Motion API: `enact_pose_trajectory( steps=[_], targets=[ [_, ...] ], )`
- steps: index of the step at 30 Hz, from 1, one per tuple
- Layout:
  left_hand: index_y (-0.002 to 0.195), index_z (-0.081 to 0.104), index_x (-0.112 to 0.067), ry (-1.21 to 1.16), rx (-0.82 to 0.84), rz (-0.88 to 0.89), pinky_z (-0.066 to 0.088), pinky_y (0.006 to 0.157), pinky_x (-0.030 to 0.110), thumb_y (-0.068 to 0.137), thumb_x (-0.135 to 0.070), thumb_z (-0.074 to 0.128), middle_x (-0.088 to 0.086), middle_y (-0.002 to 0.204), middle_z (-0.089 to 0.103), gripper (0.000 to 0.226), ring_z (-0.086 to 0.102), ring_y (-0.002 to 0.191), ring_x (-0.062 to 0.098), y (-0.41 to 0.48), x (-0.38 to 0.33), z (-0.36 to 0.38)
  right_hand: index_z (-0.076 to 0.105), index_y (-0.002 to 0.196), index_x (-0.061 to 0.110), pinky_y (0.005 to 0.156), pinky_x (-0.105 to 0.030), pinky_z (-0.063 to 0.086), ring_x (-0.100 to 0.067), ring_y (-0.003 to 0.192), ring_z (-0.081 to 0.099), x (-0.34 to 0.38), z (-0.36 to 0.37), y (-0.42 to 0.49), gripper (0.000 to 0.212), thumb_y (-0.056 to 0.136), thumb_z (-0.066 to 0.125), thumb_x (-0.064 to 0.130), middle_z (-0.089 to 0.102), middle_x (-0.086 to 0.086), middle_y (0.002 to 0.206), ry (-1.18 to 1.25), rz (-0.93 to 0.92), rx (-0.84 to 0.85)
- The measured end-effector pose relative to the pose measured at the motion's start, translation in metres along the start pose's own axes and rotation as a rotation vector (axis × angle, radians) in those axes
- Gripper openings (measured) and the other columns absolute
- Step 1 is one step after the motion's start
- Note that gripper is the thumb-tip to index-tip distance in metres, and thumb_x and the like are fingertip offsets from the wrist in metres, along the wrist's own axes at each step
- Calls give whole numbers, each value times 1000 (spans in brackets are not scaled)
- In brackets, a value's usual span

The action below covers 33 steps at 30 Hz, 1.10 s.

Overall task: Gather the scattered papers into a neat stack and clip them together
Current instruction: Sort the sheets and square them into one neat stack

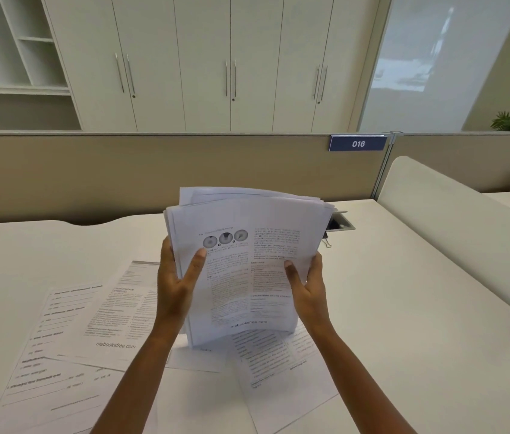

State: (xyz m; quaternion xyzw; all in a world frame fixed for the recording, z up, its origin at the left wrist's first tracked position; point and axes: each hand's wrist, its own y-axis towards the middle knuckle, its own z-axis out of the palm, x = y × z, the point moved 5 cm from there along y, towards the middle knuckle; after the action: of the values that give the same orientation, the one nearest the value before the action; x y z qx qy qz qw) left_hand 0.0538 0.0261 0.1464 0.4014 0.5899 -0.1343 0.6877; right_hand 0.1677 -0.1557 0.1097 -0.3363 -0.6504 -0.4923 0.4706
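Fingers (198,261) of both hands pinch the upright paper bundle (247,264) by its side edges above the worktop (404,308). Light and floppy, it bows; loose sheets (90,324) lie beneath, binder clip (327,242) just behind.

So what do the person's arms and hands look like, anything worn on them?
Both forearms are bare up to the bottom edge of the picture, with no sleeves in view. The left hand and right hand wear no gloves, and no watch, bracelet or ring shows on the visible parts. The thumbnails are short and unpainted.
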Motion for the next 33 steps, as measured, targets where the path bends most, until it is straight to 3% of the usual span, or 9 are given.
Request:
enact_pose_trajectory(
  steps=[2, 4, 7, 9, 11, 16, 21, 25, 33],
  targets=[
    [131, 38, -19, 45, 6, -56, 49, 92, 44, 76, -43, 43, 5, 128, 52, 60, 55, 111, 22, -10, 13, 2, 37, 111, 36, 80, -30, 56, -10, 94, 60, -5, 0, -1, 29, 86, 51, 33, 55, 17, 105, -27, 40, 27],
    [125, 46, -20, 61, -37, -56, 42, 100, 50, 78, -50, 40, 10, 130, 52, 55, 51, 117, 26, -20, 24, -4, 42, 117, 26, 89, -44, 54, -18, 100, 60, -9, -2, -2, 25, 93, 48, 21, 58, 5, 111, -49, 81, 27],
    [93, 56, -33, -83, -48, -47, 50, 73, 27, 83, -54, 35, -7, 92, 62, 31, 62, 84, 0, -14, 19, -9, 48, 118, 16, 90, -48, 53, -27, 102, 61, -12, -8, -2, 24, 95, 45, 14, 61, -6, 114, -36, 111, 0],
    [93, 58, -23, -89, -70, 38, 46, 64, 12, 87, -39, 36, -15, 83, 59, 27, 58, 72, -11, 3, 0, -13, 51, 117, 12, 88, -46, 53, -28, 100, 62, -12, -11, -2, 23, 94, 46, 11, 62, -6, 113, -9, 107, -17],
    [102, 58, -16, -101, -111, 168, 43, 66, 2, 89, -29, 43, -19, 88, 60, 25, 56, 78, -16, 20, -32, -16, 53, 114, 13, 84, -41, 55, -26, 96, 63, -12, -11, -2, 21, 94, 46, 9, 63, -3, 109, 12, 98, -20],
    [88, 53, -34, -56, -128, 391, 43, 72, 8, 87, -19, 52, -11, 84, 61, 15, 58, 78, -1, 43, -88, -13, 53, 107, 19, 73, -23, 54, -14, 89, 63, -15, -10, -3, 19, 93, 46, 8, 64, 5, 101, 43, 94, -9],
    [80, 55, -24, 1, -160, 353, 38, 59, 6, 88, -11, 57, -10, 75, 55, 16, 50, 60, -2, 50, -89, -6, 54, 104, 19, 77, -30, 54, -15, 89, 63, -13, -11, 0, 16, 92, 48, 10, 64, 5, 100, 73, 95, 14],
    [78, 56, -28, -18, -151, 239, 39, 59, 19, 89, -12, 56, -7, 74, 53, 19, 46, 65, 6, 55, -76, -11, 54, 101, 21, 73, -26, 54, -14, 88, 64, -9, -11, 1, 18, 91, 48, 8, 64, 6, 99, 112, 79, 40],
    [85, 61, -7, 146, -116, 364, 38, 63, 0, 87, 5, 49, -24, 72, 61, 17, 54, 65, -10, 52, -71, -24, 59, 90, 28, 74, -30, 54, -19, 86, 64, -8, -6, 1, 23, 92, 47, 8, 65, 2, 94, 118, 77, 37]
  ],
)
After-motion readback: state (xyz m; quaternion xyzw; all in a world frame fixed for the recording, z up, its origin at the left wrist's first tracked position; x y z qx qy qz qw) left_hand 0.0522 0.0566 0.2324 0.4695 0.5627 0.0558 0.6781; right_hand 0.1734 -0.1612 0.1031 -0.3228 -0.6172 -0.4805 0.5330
